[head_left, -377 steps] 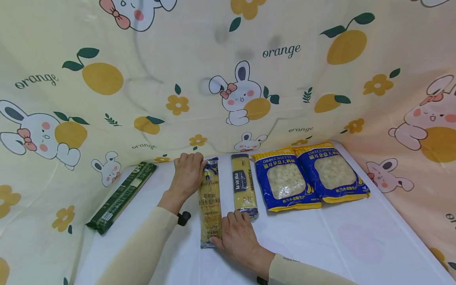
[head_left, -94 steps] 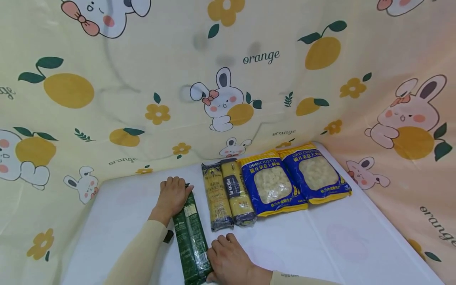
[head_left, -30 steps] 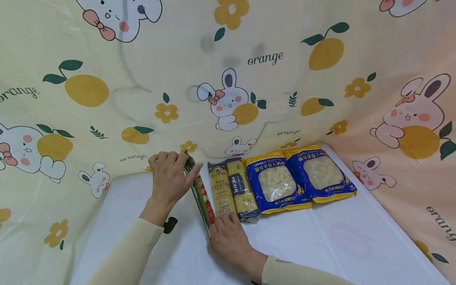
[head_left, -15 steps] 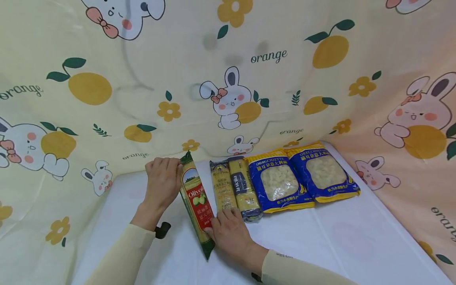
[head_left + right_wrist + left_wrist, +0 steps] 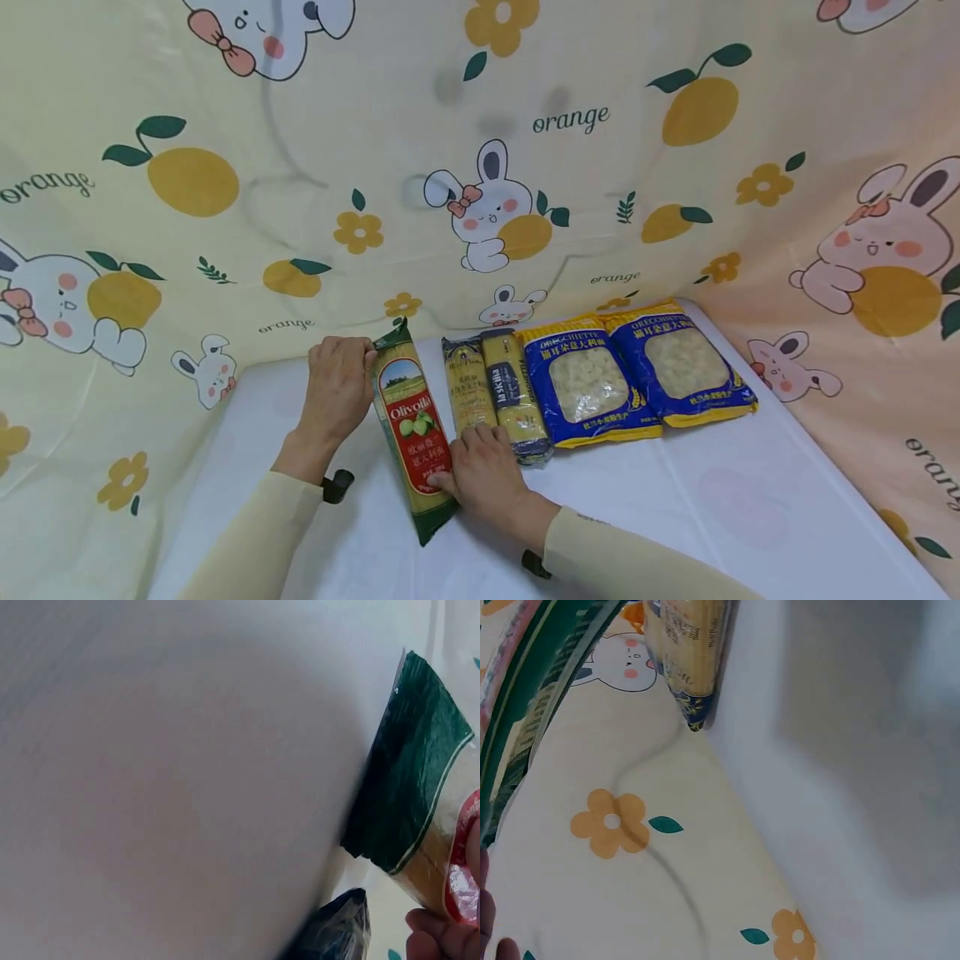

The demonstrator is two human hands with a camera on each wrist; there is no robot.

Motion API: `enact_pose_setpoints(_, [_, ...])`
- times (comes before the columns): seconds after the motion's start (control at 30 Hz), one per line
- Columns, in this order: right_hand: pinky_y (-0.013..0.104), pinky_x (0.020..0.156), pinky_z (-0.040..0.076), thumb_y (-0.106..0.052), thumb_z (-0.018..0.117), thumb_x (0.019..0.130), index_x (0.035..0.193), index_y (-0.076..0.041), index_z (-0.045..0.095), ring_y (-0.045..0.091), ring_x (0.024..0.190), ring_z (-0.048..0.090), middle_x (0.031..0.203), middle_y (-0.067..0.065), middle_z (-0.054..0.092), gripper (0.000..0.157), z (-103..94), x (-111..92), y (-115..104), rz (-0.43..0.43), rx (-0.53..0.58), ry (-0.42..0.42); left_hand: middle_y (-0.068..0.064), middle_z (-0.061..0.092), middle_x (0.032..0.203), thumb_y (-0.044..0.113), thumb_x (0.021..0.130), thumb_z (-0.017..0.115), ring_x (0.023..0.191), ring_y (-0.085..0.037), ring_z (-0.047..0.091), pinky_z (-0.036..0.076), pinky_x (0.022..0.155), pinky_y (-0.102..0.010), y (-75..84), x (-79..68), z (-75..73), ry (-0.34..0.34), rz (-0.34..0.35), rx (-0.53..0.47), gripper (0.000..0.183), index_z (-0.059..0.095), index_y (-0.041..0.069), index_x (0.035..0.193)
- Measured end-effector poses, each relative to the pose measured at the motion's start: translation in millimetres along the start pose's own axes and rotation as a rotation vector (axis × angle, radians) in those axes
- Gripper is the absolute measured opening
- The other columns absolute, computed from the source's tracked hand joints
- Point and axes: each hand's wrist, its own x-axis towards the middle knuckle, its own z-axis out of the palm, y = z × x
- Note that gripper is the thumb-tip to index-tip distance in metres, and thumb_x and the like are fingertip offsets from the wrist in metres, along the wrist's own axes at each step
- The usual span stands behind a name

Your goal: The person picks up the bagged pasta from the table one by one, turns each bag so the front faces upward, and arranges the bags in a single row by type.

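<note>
A spaghetti packet (image 5: 412, 442) with green ends and a red Olivoila label is tilted between both hands in the head view, label facing up. My left hand (image 5: 337, 387) grips its far left edge, fingers partly hidden. Near its lower end, my right hand (image 5: 489, 471) pinches it, thumb on the label and fingertips (image 5: 431, 930) underneath in the right wrist view. The left wrist view has the packet's side (image 5: 536, 697) at upper left. Just right lie two more spaghetti packets side by side, a yellow one (image 5: 471, 383) and a La Sicilia one (image 5: 513, 400).
Two blue-and-yellow orecchiette bags (image 5: 588, 383) (image 5: 686, 362) overlap at the back right, beside the La Sicilia packet. All of it is on a white table (image 5: 660, 517). A patterned curtain (image 5: 337, 125) rises directly behind the table's far edge and along its sides.
The yellow spaghetti packet has moved right against the La Sicilia one. The green packet has come from the far left to the middle and been turned from its back to its label side.
</note>
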Motion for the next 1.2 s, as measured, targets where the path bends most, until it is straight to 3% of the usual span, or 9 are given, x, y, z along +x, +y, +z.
enact_pose_setpoints(0.2, [0.037,0.081,0.038,-0.065,0.062,0.099,0.095,-0.011,0.068,0.018,0.086,0.047,0.084,-0.001,0.055,0.055,-0.5,-1.2,-6.4,-0.01,0.031,-0.01,-0.018,0.064,0.087,0.011,0.106,0.059,0.093,-0.041,0.056,0.039,0.083,-0.053,-4.4,-5.8,5.6,0.009,-0.007,0.116,0.014,0.055,0.0,0.099])
enact_pose_setpoints(0.37, [0.037,0.084,0.039,-0.062,0.06,0.102,0.103,-0.01,0.07,0.017,0.087,0.047,0.085,-0.003,0.054,0.053,-6.0,-4.4,-14.0,0.016,0.143,-0.123,-0.022,0.066,0.082,0.011,0.107,0.058,0.091,-0.044,0.059,0.041,0.077,-0.053,-7.9,-9.4,15.1,0.001,0.013,0.197,0.016,0.055,-0.002,0.098])
enact_pose_setpoints(0.47, [0.036,0.081,0.038,-0.06,0.06,0.102,0.105,-0.01,0.071,0.015,0.085,0.045,0.084,-0.005,0.053,0.052,-9.5,-7.4,-20.0,0.036,0.213,-0.182,-0.024,0.067,0.084,0.01,0.106,0.058,0.09,-0.045,0.06,0.042,0.074,-0.054,-10.8,-15.3,22.0,-0.022,0.012,0.228,0.016,0.056,-0.002,0.096])
enact_pose_setpoints(0.63, [0.036,0.08,0.038,-0.058,0.064,0.101,0.105,-0.009,0.073,0.014,0.084,0.046,0.083,-0.005,0.056,0.05,-9.7,-10.0,-26.6,0.054,0.259,-0.198,-0.025,0.069,0.092,0.011,0.106,0.06,0.094,-0.046,0.06,0.047,0.074,-0.057,-17.9,-24.9,36.3,-0.079,-0.012,0.265,0.016,0.058,-0.002,0.096])
enact_pose_setpoints(0.8, [0.036,0.078,0.036,-0.057,0.063,0.102,0.107,-0.008,0.073,0.015,0.083,0.045,0.084,-0.004,0.057,0.051,-6.1,-2.6,-28.2,0.049,0.245,-0.213,-0.025,0.067,0.109,0.011,0.105,0.061,0.1,-0.046,0.059,0.047,0.079,-0.057,-28.0,-25.8,48.1,-0.158,-0.033,0.283,0.013,0.06,-0.002,0.102])
enact_pose_setpoints(0.9, [0.035,0.076,0.035,-0.057,0.061,0.103,0.107,-0.007,0.073,0.015,0.081,0.045,0.083,-0.003,0.057,0.052,-2.9,5.1,-28.8,0.035,0.206,-0.198,-0.024,0.065,0.11,0.008,0.104,0.06,0.101,-0.045,0.059,0.046,0.08,-0.055,-35.7,-22.0,53.3,-0.198,-0.035,0.301,0.01,0.059,-0.002,0.103])
enact_pose_setpoints(1.07, [0.035,0.076,0.038,-0.058,0.059,0.104,0.102,-0.008,0.073,0.016,0.08,0.048,0.082,-0.002,0.058,0.052,1.3,20.3,-28.2,0.027,0.106,-0.146,-0.024,0.064,0.109,0.008,0.106,0.056,0.101,-0.045,0.058,0.047,0.081,-0.056,-45.7,-8.6,60.4,-0.217,-0.045,0.31,0.011,0.057,-0.003,0.103])
enact_pose_setpoints(1.2, [0.037,0.078,0.04,-0.057,0.056,0.106,0.102,-0.009,0.074,0.017,0.081,0.051,0.083,-0.002,0.06,0.051,3.0,27.6,-23.9,0.031,0.089,-0.155,-0.025,0.067,0.112,0.011,0.108,0.057,0.104,-0.046,0.06,0.05,0.082,-0.059,-45.4,-4.3,63.3,-0.222,-0.118,0.26,0.018,0.064,-0.005,0.106])
